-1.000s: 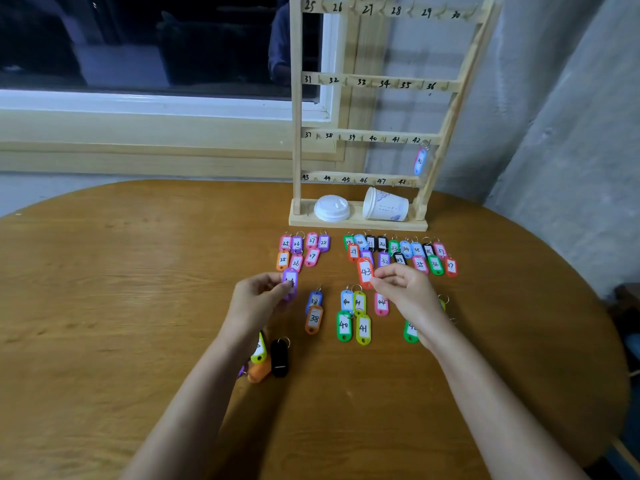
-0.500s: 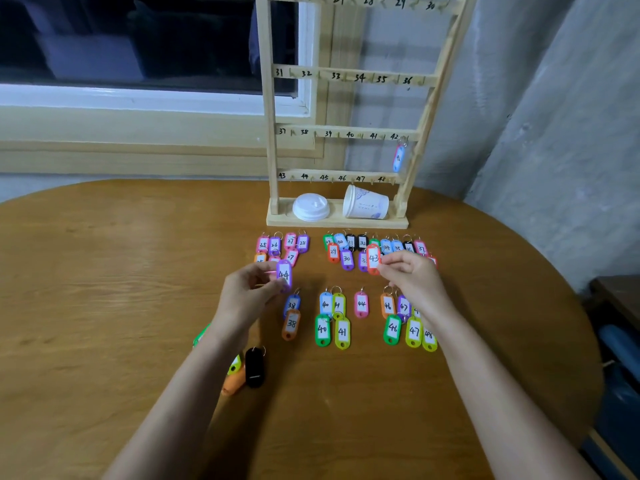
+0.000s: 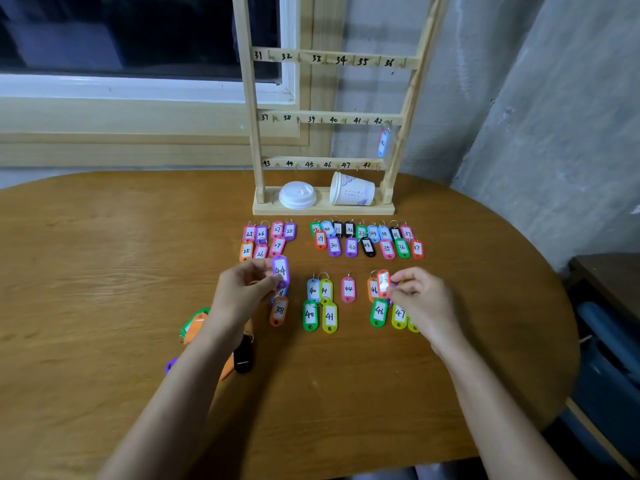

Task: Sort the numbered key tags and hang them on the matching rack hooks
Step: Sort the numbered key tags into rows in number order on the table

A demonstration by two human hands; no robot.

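A wooden rack (image 3: 323, 117) with numbered hooks stands at the table's far edge; one blue tag (image 3: 382, 143) hangs on hook 42. Many coloured numbered tags lie in rows in front of it. My left hand (image 3: 242, 296) pinches a purple tag marked 44 (image 3: 280, 270) above the table. To the right, my right hand (image 3: 420, 299) pinches a red-orange tag (image 3: 383, 283), its number blurred, over the tags marked 46 and 47. A pink tag 44 (image 3: 348, 289) lies between the hands.
A white cup lid (image 3: 297, 195) and a tipped paper cup (image 3: 351, 194) rest on the rack's base. Unsorted tags, among them a black one (image 3: 243, 355) and an orange one (image 3: 194, 327), lie by my left forearm. The round wooden table (image 3: 104, 271) meets a grey wall on the right.
My right hand has carried the red-orange tag from the upper rows down toward the 46 and 47 tags. My left hand keeps the purple 44 tag nearly still. The camera tilted down and right.
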